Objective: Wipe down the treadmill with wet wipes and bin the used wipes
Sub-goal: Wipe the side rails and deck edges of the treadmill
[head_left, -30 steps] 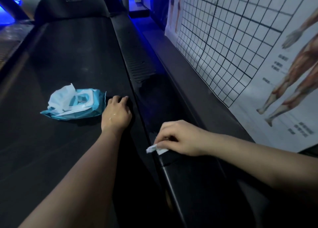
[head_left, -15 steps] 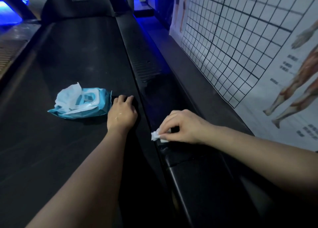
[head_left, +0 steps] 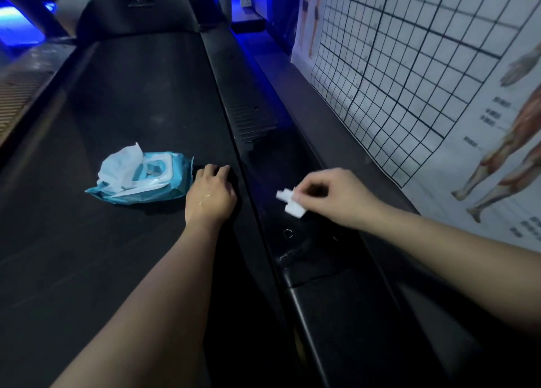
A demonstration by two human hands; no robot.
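The black treadmill belt [head_left: 117,100] runs away from me, with its right side rail [head_left: 263,159] beside it. A blue wet-wipe pack [head_left: 143,179] lies on the belt with its lid open and a white wipe sticking out. My left hand [head_left: 210,195] rests on the belt's right edge, just right of the pack, its fingers curled down and holding nothing. My right hand [head_left: 330,198] pinches a small crumpled white wipe [head_left: 291,203] over the right side rail.
A white gridded anatomy poster [head_left: 409,65] covers the wall close on the right. The treadmill's dark motor hood [head_left: 137,9] stands at the far end. Blue light glows at the far left and back. A ribbed strip [head_left: 17,94] runs along the left.
My right hand has slid forward along the side rail with the wipe. The left hand stays on the belt's edge.
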